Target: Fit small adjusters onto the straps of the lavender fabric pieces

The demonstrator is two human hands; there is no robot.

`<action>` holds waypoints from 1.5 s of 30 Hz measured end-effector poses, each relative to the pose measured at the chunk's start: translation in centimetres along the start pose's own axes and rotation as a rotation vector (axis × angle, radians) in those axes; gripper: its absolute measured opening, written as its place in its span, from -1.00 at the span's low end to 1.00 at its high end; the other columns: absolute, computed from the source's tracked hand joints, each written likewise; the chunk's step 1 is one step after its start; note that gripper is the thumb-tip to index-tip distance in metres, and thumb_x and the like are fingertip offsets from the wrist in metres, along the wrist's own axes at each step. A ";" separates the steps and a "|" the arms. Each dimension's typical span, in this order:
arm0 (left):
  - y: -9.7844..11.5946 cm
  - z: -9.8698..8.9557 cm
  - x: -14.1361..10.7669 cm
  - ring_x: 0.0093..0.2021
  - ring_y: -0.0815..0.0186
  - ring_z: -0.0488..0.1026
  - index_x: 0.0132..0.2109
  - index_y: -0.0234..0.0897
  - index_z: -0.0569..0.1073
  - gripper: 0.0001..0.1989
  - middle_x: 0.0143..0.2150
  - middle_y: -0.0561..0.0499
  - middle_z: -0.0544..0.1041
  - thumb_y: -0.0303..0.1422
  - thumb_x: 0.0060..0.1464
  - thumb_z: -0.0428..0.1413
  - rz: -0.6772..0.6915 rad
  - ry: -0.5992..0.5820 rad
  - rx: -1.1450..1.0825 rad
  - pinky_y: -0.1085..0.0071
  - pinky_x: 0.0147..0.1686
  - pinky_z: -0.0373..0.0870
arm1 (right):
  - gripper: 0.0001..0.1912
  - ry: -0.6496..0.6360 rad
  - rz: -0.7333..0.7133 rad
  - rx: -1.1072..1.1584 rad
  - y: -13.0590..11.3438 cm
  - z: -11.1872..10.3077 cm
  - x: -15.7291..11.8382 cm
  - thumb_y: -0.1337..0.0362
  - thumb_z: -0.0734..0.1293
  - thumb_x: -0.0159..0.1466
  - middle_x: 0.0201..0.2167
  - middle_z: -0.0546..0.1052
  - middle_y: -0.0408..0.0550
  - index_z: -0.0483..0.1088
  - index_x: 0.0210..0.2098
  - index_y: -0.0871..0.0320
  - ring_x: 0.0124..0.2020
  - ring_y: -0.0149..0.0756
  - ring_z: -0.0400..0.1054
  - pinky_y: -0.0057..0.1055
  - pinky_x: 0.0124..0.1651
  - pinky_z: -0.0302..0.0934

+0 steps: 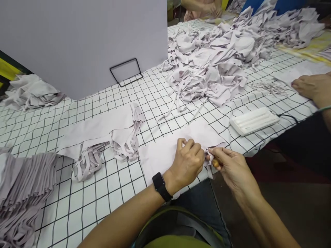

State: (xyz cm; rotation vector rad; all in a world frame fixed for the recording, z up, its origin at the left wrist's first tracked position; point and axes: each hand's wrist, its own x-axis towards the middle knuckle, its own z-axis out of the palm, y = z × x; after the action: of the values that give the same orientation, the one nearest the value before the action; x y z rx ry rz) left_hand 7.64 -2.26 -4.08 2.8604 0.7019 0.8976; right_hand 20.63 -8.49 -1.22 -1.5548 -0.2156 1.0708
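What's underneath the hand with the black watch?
Under the left hand is a pale cloth piece, lying on the checked tablecloth. The stretch right beneath the hand is covered, so whether anything else lies there can't be seen.

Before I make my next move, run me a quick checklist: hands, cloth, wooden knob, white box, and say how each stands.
1. Left hand steadying the cloth: ok, it is on top of it.
2. Right hand gripping the strap: ok, pinched between fingers and thumb.
3. Strap fully on the table: not ok, its lower end hangs over the near edge.
4. Wooden knob in the right hand: ok, it shows below the pinch.
5. Whatever the knob is fixed to: cannot tell, the fingers hide it.
6. White box apart from the cloth: ok, bare tabletop shows between them.
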 end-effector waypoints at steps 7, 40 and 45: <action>0.0 -0.1 0.1 -0.25 0.21 0.32 -0.39 -0.32 0.39 -0.74 -0.37 -0.03 0.45 -0.48 0.31 0.00 -0.001 -0.022 0.006 0.21 -0.18 0.13 | -0.72 -0.033 -0.010 -0.018 0.4 -0.1 -0.1 0.18 0.60 -0.16 -0.68 0.40 -0.16 0.50 -0.64 0.22 -0.65 -0.53 0.19 -0.61 -0.65 0.04; -0.7 -6.8 -9.1 0.20 0.06 0.30 0.23 -0.28 0.35 -0.59 0.24 -0.23 0.37 -0.18 0.35 0.07 -0.179 -0.290 -0.129 0.07 0.17 0.34 | -0.62 -0.733 -0.367 -0.703 9.4 -3.0 -8.4 -0.03 0.34 0.31 -0.39 0.61 -0.04 0.62 -0.38 0.12 -0.27 -0.13 0.45 -0.30 -0.10 0.27; -0.9 -6.6 -9.1 0.19 0.06 0.29 0.24 -0.28 0.35 -0.57 0.25 -0.21 0.37 -0.14 0.37 0.02 -0.161 -0.293 -0.056 0.10 0.17 0.30 | -0.55 -0.748 -0.312 -0.801 6.7 -7.3 -12.1 -0.07 0.31 0.33 -0.47 0.57 -0.05 0.59 -0.46 0.13 -0.38 -0.19 0.42 -0.39 -0.28 0.25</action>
State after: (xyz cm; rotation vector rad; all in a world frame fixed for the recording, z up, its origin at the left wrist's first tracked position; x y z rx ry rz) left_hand -3.02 -5.95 -3.64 2.7533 0.8399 0.4573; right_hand 16.28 -23.53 -1.63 -1.6287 -1.4957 1.3480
